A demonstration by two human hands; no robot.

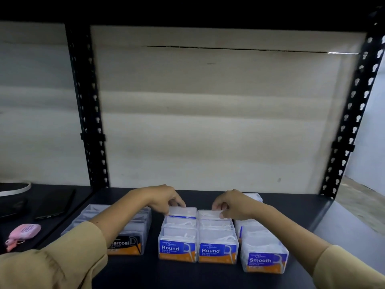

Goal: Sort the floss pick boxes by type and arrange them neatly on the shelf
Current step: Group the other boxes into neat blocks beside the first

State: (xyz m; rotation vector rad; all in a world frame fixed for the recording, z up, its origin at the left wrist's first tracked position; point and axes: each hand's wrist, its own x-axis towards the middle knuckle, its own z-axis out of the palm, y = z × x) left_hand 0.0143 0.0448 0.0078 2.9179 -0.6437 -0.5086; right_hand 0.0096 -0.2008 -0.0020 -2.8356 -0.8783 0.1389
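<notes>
Stockroom: slotted metal shelving (84,113), boxed floss picks (177,250).

On the dark shelf (208,276) stand rows of clear floss boxes. The two Round rows (198,236) are in the middle, side by side and touching. Left of them is the Charcoal row (127,245), right of them the Smooth row (263,257). The left hand (164,198) and right hand (231,205) each pinch the rearmost Round box of one row.
</notes>
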